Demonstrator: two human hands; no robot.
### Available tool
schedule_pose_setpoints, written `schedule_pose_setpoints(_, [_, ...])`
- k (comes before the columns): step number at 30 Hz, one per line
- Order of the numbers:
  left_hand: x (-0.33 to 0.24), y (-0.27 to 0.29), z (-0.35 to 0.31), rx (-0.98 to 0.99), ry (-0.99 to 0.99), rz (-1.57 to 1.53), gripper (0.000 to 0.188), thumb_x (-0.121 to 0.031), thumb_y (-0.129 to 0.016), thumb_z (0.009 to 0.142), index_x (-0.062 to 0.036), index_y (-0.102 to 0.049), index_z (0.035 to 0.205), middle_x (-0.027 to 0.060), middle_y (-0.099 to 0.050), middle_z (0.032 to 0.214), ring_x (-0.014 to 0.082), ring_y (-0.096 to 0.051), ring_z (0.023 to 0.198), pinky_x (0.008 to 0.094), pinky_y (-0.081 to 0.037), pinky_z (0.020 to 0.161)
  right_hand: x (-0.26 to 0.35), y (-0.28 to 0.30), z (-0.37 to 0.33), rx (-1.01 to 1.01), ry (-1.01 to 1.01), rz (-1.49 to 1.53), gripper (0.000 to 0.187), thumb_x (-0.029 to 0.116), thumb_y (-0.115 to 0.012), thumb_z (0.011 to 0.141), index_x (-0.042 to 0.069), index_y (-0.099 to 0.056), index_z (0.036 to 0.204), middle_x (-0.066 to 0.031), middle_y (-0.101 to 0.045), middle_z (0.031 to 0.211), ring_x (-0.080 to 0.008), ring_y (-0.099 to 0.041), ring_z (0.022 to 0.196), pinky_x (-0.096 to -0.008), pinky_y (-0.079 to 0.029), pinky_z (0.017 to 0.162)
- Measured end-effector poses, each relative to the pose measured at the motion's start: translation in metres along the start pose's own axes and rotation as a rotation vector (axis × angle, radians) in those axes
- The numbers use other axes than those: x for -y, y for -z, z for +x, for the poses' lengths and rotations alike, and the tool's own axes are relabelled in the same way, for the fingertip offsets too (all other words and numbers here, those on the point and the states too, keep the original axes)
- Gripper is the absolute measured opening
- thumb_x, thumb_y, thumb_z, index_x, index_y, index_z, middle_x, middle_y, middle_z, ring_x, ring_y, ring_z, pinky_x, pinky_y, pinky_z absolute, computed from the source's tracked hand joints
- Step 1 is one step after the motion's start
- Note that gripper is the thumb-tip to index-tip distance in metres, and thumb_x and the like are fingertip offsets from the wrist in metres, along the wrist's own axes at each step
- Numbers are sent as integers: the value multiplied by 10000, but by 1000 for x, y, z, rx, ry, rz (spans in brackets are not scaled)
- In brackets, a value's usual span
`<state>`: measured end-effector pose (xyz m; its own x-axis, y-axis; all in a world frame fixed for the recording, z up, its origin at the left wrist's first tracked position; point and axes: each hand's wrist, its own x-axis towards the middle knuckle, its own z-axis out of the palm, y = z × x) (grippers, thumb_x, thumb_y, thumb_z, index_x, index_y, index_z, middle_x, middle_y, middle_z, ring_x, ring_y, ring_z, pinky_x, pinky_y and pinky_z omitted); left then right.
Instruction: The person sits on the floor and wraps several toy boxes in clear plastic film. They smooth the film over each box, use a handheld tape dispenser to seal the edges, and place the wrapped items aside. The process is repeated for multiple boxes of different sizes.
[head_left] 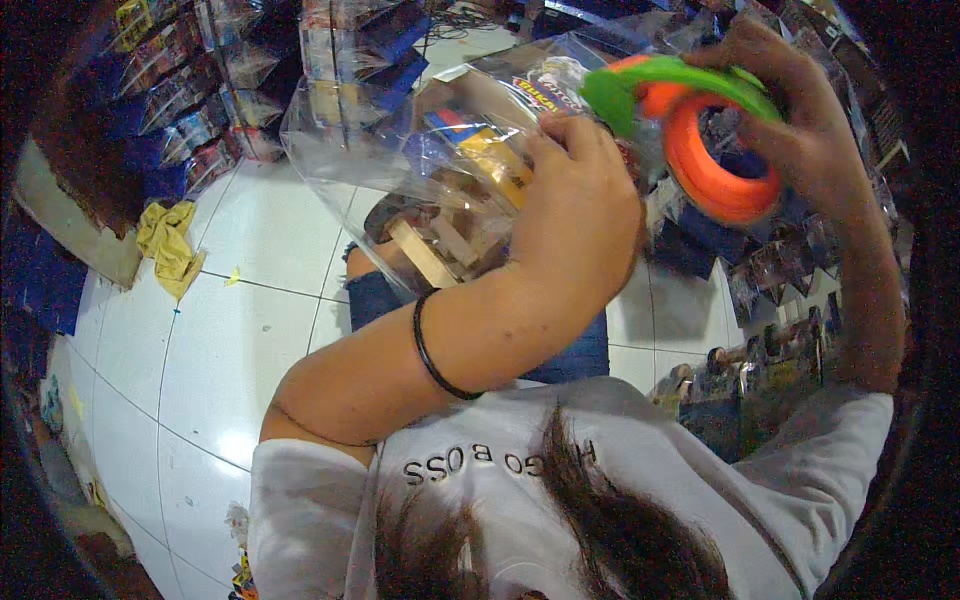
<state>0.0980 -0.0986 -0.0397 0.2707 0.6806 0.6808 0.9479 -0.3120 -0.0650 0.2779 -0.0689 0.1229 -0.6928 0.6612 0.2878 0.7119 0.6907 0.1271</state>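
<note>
A see-through plastic bag [372, 185] hangs in front of me, crinkled and shiny. Inside it show light wooden pieces [420, 254], a yellow and blue printed item [490, 160] and a white card. My left hand [590, 200] is closed on the bag's upper right part, fingers bent over its edge. My right hand [790, 105] grips a tape dispenser with a green body [690, 75] and a large orange ring [722, 190] below it. The dispenser's green front end is near my left fingers; whether it touches the bag I cannot tell.
Racks of packaged goods [180, 100] rise at the far left, and more hanging packages [780, 260] stand to my right. A crumpled yellow cloth [168, 245] lies on the white tiled floor [260, 250]. Dark cables [465, 22] lie at the back.
</note>
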Motion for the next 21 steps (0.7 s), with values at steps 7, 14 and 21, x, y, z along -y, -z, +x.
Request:
schedule_pose_setpoints(7, [17, 0, 2, -99, -41, -54, 391, -339, -626, 799, 49, -646, 842, 191, -590, 930, 318, -556, 971, 408, -511, 773, 50, -31, -106, -178, -206, 296, 633, 480, -643, 670, -7, -648, 1074, -156, -609, 1010, -283, -608, 950, -427, -461, 867])
schedule_pose_setpoints(14, [11, 12, 8, -334, -248, 203, 349, -262, -568, 834, -29, -588, 1093, 138, -453, 1384, 334, -342, 1346, 477, -249, 1135, 18, -126, -99, -204, -102, 320, 509, 368, -682, 674, 13, -664, 1038, -186, -597, 1009, -339, -643, 834, -381, -522, 753])
schedule_pose_setpoints(21, [3, -31, -7, 266, -580, 1039, 639, -321, -427, 917, 1, -310, 1456, 125, -269, 1542, 298, -194, 1439, 475, -15, 1185, -74, -302, -137, -392, -446, 414, 343, 126, -630, 748, 14, -641, 1072, -178, -597, 1061, -348, -606, 921, -426, -483, 863])
